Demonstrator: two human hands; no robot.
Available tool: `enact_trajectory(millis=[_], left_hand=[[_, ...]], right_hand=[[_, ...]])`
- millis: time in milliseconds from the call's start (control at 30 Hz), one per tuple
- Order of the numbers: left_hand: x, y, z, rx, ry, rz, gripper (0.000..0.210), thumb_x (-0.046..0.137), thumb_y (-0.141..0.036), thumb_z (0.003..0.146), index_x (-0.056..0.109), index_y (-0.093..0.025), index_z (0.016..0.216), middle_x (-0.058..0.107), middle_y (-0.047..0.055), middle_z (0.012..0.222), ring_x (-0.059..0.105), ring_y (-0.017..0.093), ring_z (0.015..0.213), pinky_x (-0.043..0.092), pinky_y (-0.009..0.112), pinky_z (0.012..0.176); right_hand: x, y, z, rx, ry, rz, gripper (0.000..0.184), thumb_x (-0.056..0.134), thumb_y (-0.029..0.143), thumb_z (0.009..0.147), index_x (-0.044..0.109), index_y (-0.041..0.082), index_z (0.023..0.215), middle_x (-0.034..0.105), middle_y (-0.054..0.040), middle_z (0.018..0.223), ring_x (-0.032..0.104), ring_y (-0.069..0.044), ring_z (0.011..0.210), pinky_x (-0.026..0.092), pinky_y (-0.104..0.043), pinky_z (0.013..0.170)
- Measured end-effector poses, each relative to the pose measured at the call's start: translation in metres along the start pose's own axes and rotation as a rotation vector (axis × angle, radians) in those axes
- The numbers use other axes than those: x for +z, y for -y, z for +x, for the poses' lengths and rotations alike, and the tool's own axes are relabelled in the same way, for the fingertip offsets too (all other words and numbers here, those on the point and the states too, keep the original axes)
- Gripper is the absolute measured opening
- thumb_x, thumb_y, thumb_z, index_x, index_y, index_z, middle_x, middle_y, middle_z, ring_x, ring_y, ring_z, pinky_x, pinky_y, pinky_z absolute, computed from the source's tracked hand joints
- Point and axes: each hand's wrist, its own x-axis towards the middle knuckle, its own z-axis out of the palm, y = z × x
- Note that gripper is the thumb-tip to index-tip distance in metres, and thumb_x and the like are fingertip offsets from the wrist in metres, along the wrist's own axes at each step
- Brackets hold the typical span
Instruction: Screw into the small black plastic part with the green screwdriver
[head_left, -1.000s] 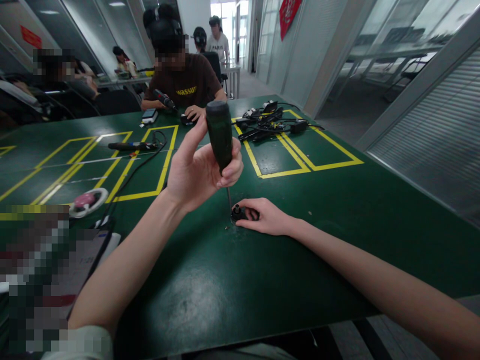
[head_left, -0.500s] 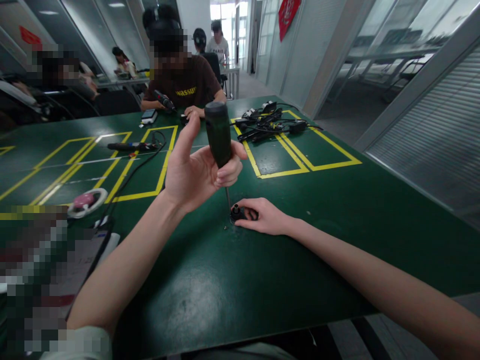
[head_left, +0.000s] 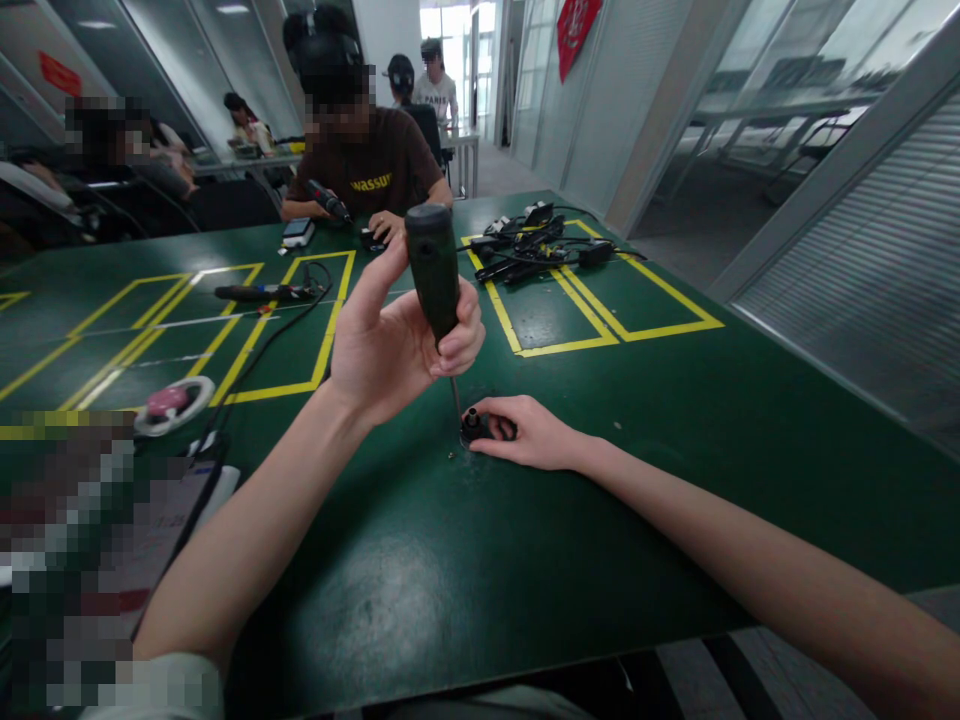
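Observation:
My left hand (head_left: 397,330) is closed round the thick dark handle of a screwdriver (head_left: 433,265), thumb up along its side. The thin shaft points down, its tip at the edge of a small black part with an upright metal-topped post (head_left: 472,418). That part lies on the green table (head_left: 525,560), pinched between the thumb and fingers of my right hand (head_left: 529,432). What exactly the black part is, I cannot make out. A tiny screw-like piece (head_left: 451,455) lies on the table just left of it.
Tangled black cables (head_left: 536,245) lie at the back right, inside yellow tape outlines. A corded black tool (head_left: 266,293) and a white ring with a pink middle (head_left: 171,402) lie to the left. Across the table a co-worker (head_left: 367,160) holds a dark tool.
My left fingers and thumb have shifted round the handle, which has turned and leans slightly further left. My right hand and the black part stay in place.

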Motion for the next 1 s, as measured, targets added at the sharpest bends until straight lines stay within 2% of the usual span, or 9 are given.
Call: enact_trajectory(millis=[267,467,633,800,1000], left_hand=[[-0.0016,0.0001,-0.0007,-0.008,-0.007,-0.011,0.091,-0.003,-0.067,0.099,0.064,-0.014,0.067,0.034,0.000,0.050,0.036,0.009,0.045,0.034,0.021,0.046],[-0.0031,0.0004,0.0007,-0.023,0.003,0.002,0.095,0.000,-0.069,0.099,0.071,-0.012,0.074,0.030,-0.002,0.049,0.033,0.008,0.044,0.033,0.021,0.046],[-0.0024,0.0014,0.0009,-0.025,-0.006,-0.008,0.090,0.003,-0.068,0.101,0.065,-0.013,0.064,0.032,-0.001,0.049,0.036,0.008,0.045,0.033,0.020,0.046],[-0.0017,0.0014,0.0005,-0.017,0.009,-0.007,0.089,0.004,-0.070,0.100,0.064,-0.013,0.066,0.037,0.000,0.053,0.041,0.009,0.047,0.033,0.021,0.046],[-0.0009,0.0009,0.0003,-0.023,-0.024,-0.018,0.088,0.008,-0.072,0.099,0.065,-0.014,0.068,0.042,0.001,0.052,0.044,0.010,0.046,0.035,0.022,0.046]], right_hand=[[0.0002,-0.0002,-0.0006,0.002,-0.003,-0.002,0.034,0.077,0.038,0.090,0.071,0.014,0.112,0.061,0.0039,0.066,0.052,-0.011,0.054,0.041,-0.025,0.062],[-0.0008,0.0010,-0.0004,0.007,0.000,-0.003,0.033,0.076,0.038,0.090,0.071,0.014,0.112,0.061,0.0037,0.067,0.052,-0.011,0.055,0.041,-0.025,0.062],[-0.0007,0.0011,-0.0002,0.013,0.005,0.000,0.033,0.076,0.038,0.090,0.071,0.014,0.112,0.061,0.0042,0.067,0.052,-0.011,0.055,0.041,-0.025,0.062],[-0.0001,0.0001,0.0002,0.011,0.011,-0.009,0.033,0.076,0.039,0.091,0.070,0.014,0.112,0.062,0.0039,0.067,0.053,-0.011,0.056,0.042,-0.025,0.062],[-0.0009,0.0009,-0.0006,0.005,0.006,-0.006,0.033,0.076,0.039,0.090,0.070,0.014,0.112,0.062,0.0034,0.068,0.052,-0.011,0.055,0.042,-0.025,0.062]])
